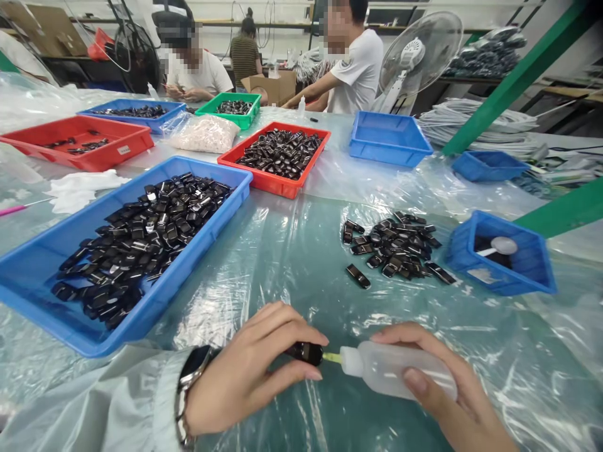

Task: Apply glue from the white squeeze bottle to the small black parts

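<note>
Between the fingers and thumb of my left hand [254,364] is a small glossy black plastic piece [308,353], its end facing right. My right hand [452,376] is wrapped round a translucent white squeeze bottle [391,369], tilted on its side. The bottle's thin yellowish tip [332,358] meets the right end of the black piece. Whether any liquid comes out cannot be seen. Beyond my hands, a loose pile of similar black pieces [400,245] lies on the plastic-covered table, with one piece [358,276] apart in front.
A large blue tray [207,242] of black pieces stands at left, a red tray [301,185] behind it. At right is a small blue bin [499,276] holding a white scoop [502,246]. A green post [513,81] slants at right. Co-workers sit across the table.
</note>
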Tool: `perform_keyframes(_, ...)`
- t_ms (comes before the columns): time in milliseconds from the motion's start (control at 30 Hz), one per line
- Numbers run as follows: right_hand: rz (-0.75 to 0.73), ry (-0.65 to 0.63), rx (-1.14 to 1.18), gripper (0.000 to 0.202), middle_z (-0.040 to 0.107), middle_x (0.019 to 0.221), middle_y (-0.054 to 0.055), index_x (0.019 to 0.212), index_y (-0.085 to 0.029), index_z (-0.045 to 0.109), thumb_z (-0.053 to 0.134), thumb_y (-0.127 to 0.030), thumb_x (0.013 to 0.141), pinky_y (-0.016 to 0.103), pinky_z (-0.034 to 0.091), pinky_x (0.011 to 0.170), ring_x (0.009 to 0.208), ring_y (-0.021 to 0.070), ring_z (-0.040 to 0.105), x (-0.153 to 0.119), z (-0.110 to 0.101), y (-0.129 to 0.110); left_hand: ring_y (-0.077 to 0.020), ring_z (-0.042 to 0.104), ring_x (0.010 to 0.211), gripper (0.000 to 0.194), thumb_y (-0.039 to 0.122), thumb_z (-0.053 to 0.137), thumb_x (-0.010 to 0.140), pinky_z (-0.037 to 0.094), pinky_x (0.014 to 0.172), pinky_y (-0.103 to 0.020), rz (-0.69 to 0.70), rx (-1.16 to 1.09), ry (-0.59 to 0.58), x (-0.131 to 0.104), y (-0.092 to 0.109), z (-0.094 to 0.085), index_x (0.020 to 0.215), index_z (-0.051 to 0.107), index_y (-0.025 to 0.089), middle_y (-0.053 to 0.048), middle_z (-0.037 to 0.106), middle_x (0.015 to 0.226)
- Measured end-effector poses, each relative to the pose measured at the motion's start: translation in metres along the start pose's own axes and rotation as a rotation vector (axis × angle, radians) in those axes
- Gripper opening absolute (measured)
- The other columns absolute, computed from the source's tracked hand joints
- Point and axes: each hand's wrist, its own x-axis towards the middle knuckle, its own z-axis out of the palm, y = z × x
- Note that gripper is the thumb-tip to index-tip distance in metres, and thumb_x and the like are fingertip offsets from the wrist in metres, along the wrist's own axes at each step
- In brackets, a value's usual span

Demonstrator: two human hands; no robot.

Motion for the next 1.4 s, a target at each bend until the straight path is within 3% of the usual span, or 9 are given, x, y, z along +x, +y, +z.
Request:
perform_keyframes(200,0.006,0.021,-0.016,0.036,0.066,0.078,0.003,0.082,-0.029,0.071,0.060,-0.063,0.074,0.021,0.047,0.042,0.056,0.0157,0.059,-0.003,0.002,0.000,-0.0165,0.054,0.081,0.019,0.027,0.056,0.092,0.041,0.070,-0.027,0.006,0.002,0.029,0.000,0.000,0.001,0.108,0.057,0.017,-0.003,0.064,0.091)
perform_keyframes(633,0.036,0.064,-0.044,0.036,0.066,0.080,0.002,0.082,-0.032,0.071,0.059,-0.065,0.073,0.021,0.046,0.044,0.061,0.0170,0.062,-0.008,0.005,-0.002,-0.0164,0.055,0.080,0.019,0.023,0.057,0.091,0.042,0.069,-0.027,0.011,-0.016,0.051,-0.003,0.000,0.003,0.110,0.057,0.018,-0.003,0.066,0.092)
perform_keyframes(867,-0.114,-0.013,-0.146,0.029,0.069,0.083,0.002,0.088,-0.032,0.070,0.056,-0.057,0.080,0.021,0.049,0.044,0.060,0.0171,0.065,-0.004,-0.004,0.005,-0.0181,0.054,0.086,0.023,0.015,0.044,0.096,0.043,0.073,-0.030,-0.034,-0.064,0.010,-0.004,0.007,-0.001,0.117,0.053,0.016,-0.006,0.060,0.097)
perform_keyframes(967,-0.121,0.031,-0.141,0.028,0.069,0.083,0.001,0.088,-0.034,0.069,0.056,-0.057,0.081,0.021,0.048,0.044,0.060,0.0166,0.064,-0.005,-0.003,0.005,-0.0174,0.054,0.089,0.030,0.008,0.037,0.096,0.043,0.076,-0.029,-0.056,-0.085,0.005,-0.003,0.009,-0.003,0.119,0.054,0.018,-0.006,0.059,0.100)
perform_keyframes(1133,-0.166,0.099,-0.186,0.030,0.069,0.083,0.002,0.087,-0.032,0.069,0.055,-0.058,0.081,0.025,0.051,0.048,0.064,0.0190,0.065,-0.006,0.000,0.004,-0.0140,0.056,0.094,0.032,0.010,0.047,0.095,0.043,0.079,-0.024,-0.115,-0.127,0.066,-0.002,0.003,-0.002,0.117,0.059,0.029,0.000,0.063,0.104)
perform_keyframes(1267,-0.197,0.125,-0.203,0.033,0.069,0.080,0.005,0.085,-0.028,0.068,0.055,-0.058,0.081,0.027,0.050,0.045,0.062,0.0205,0.064,-0.004,-0.003,0.003,-0.0131,0.057,0.097,0.032,0.016,0.059,0.090,0.043,0.084,-0.023,-0.165,-0.185,0.141,-0.001,0.001,-0.001,0.119,0.057,0.030,0.003,0.066,0.106)
perform_keyframes(1400,-0.200,0.100,-0.207,0.029,0.069,0.078,0.002,0.085,-0.032,0.068,0.057,-0.058,0.080,0.024,0.048,0.043,0.058,0.0184,0.063,-0.004,-0.006,0.004,-0.0133,0.058,0.098,0.034,0.015,0.061,0.088,0.044,0.085,-0.024,-0.189,-0.201,0.137,-0.002,0.003,-0.003,0.118,0.056,0.031,0.003,0.066,0.106)
